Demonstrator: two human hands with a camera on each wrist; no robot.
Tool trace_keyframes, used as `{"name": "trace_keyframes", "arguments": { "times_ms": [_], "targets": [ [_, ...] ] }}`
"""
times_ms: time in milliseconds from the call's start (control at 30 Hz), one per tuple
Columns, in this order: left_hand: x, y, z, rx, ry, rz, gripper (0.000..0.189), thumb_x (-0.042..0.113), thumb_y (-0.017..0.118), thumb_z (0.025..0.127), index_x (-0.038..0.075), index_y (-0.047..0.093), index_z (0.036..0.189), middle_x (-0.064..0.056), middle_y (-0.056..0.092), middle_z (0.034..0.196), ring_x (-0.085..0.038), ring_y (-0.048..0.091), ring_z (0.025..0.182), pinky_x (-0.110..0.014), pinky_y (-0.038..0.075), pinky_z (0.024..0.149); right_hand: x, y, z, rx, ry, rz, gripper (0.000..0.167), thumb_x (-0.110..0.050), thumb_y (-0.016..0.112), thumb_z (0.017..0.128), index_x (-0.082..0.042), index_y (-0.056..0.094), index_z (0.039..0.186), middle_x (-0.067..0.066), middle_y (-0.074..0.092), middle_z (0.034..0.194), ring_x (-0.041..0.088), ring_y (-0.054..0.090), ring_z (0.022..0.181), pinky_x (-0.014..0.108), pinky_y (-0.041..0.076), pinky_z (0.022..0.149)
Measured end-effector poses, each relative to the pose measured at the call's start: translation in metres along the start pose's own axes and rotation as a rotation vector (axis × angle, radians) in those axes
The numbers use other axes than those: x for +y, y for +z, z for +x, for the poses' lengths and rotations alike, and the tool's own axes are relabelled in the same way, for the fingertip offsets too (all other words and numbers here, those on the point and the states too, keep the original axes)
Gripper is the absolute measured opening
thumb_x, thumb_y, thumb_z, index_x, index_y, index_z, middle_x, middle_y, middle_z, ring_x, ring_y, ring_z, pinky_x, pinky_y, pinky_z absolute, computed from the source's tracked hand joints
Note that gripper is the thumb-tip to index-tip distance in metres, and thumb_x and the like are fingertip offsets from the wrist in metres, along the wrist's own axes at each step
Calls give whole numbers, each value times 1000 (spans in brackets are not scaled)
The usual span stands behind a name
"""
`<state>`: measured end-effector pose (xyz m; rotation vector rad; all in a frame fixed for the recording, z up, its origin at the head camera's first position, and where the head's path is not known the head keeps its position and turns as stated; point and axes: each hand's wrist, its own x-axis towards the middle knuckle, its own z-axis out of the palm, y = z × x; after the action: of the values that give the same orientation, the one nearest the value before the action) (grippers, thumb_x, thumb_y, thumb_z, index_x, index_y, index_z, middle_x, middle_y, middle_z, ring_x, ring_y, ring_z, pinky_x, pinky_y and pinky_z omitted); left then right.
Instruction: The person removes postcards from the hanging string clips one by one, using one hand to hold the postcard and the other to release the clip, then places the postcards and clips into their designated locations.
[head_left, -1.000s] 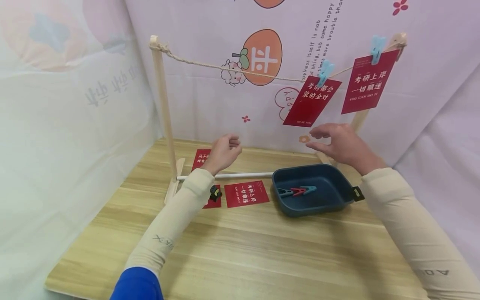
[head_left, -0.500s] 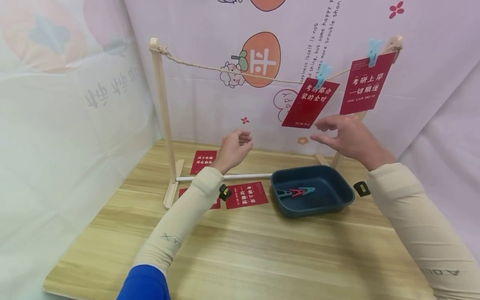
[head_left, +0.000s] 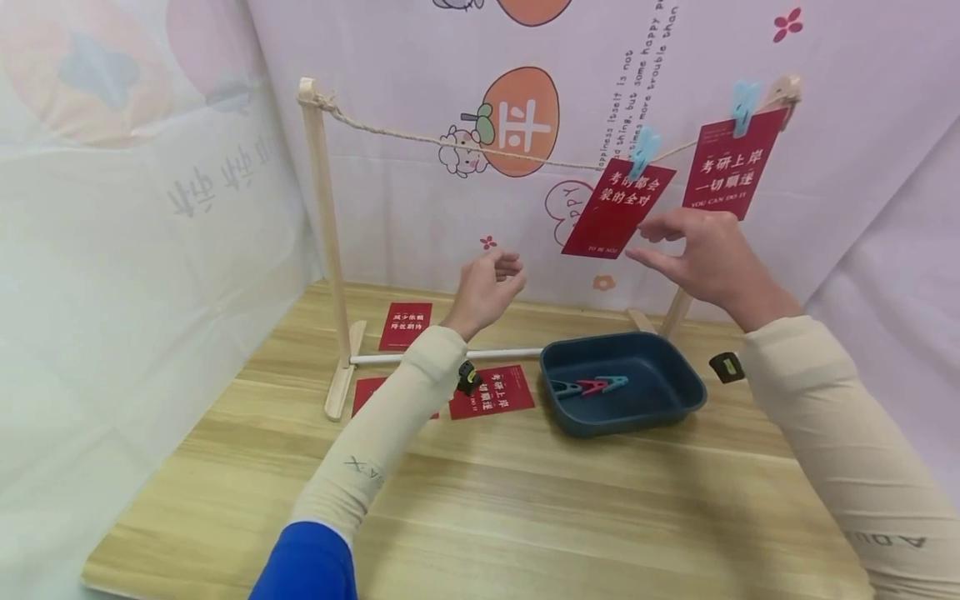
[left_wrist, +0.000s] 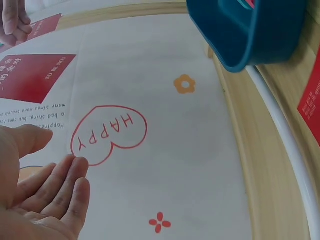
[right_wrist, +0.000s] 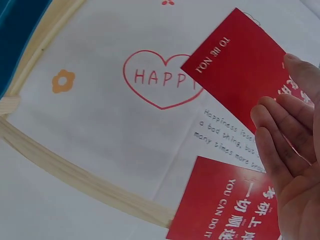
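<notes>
Two red cards hang from a rope (head_left: 420,133). The inner card (head_left: 611,223) tilts under a light blue clothespin (head_left: 643,150); the outer card (head_left: 731,158) hangs by another light blue clothespin (head_left: 744,108) near the right post. My right hand (head_left: 705,254) is just beside the inner card's lower edge, fingers relaxed and bent, holding nothing. Whether it touches that card cannot be told. Left of the cards, my left hand (head_left: 489,290) is raised above the table with loose fingers and nothing in it. In the left wrist view, the left hand (left_wrist: 47,192) faces the backdrop.
A dark blue bin (head_left: 626,417) on the wooden table (head_left: 525,508) holds several clothespins (head_left: 592,386). Red cards lie flat near the left: one behind the white bar (head_left: 495,354), one card (head_left: 498,392) in front, another partly under my left sleeve. A wooden post (head_left: 327,225) stands left.
My left hand has moved right and slightly up, toward the hanging cards. My right hand has risen and shifted a little right. The hanging cards stay clipped to the rope.
</notes>
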<state>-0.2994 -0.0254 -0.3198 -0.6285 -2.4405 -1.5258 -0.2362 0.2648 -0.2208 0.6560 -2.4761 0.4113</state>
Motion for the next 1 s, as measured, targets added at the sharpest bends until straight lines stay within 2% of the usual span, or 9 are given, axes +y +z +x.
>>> {"name": "trace_keyframes", "arguments": {
  "times_ms": [233, 367, 467, 567, 633, 700, 833, 867, 1000],
  "targets": [
    [7, 15, 5, 18, 40, -19, 34, 16, 70, 102, 2, 65, 133, -14, 74, 129, -25, 71, 121, -36, 57, 110, -4, -8, 2, 41, 4, -24, 45, -19, 89, 86, -2, 75, 125, 20, 78, 117, 40, 75, 105, 58, 63, 91],
    [13, 19, 9, 48, 60, -21, 34, 17, 72, 102, 2, 66, 132, -13, 75, 129, -24, 71, 120, -34, 57, 108, -6, -14, 9, 70, -6, -48, 44, -23, 88, 87, -4, 76, 124, 17, 79, 117, 36, 76, 105, 30, 62, 88],
    [19, 22, 13, 65, 62, -31, 35, 17, 73, 101, 2, 67, 133, -13, 75, 129, -24, 72, 119, -34, 57, 108, -9, -20, 13, 78, 18, -56, 43, -26, 87, 89, -4, 76, 124, 19, 79, 117, 37, 76, 105, 11, 50, 84],
    [23, 26, 17, 72, 63, -29, 35, 18, 74, 101, 4, 67, 133, -12, 75, 130, -23, 72, 119, -31, 57, 108, -11, -25, 17, 87, 45, -53, 43, -26, 86, 90, -3, 75, 124, 21, 78, 118, 40, 75, 106, 27, 60, 91],
    [23, 30, 19, 71, 68, -25, 36, 20, 74, 101, 4, 67, 133, -11, 75, 130, -22, 72, 119, -30, 57, 107, -11, -29, 19, 86, 58, -62, 43, -26, 85, 91, -3, 75, 126, 21, 78, 119, 40, 75, 107, 36, 63, 93],
    [23, 34, 20, 72, 73, -31, 36, 20, 74, 101, 4, 68, 132, -11, 75, 129, -22, 72, 119, -29, 57, 107, -11, -31, 19, 82, 70, -63, 43, -25, 84, 92, -2, 74, 127, 21, 77, 120, 41, 74, 108, 53, 63, 93],
    [24, 43, 21, 90, 101, -76, 36, 17, 74, 100, 1, 68, 131, -14, 75, 129, -26, 72, 119, -38, 57, 109, -12, -37, 18, 86, 78, -58, 44, -26, 82, 94, -1, 73, 129, 22, 76, 122, 41, 75, 108, 55, 63, 93],
    [24, 45, 22, 98, 103, -85, 35, 17, 74, 100, 1, 68, 131, -14, 75, 130, -26, 72, 119, -39, 57, 109, -12, -38, 19, 91, 76, -51, 44, -25, 82, 94, -1, 72, 130, 22, 76, 123, 42, 75, 109, 60, 62, 92],
    [28, 48, 24, 123, 109, -74, 33, 19, 74, 100, 6, 70, 130, -11, 75, 131, -22, 73, 118, -31, 58, 106, -12, -43, 23, 109, 83, -54, 46, -24, 82, 94, -3, 71, 134, 21, 75, 127, 42, 74, 112, 61, 61, 94]
  ]
}}
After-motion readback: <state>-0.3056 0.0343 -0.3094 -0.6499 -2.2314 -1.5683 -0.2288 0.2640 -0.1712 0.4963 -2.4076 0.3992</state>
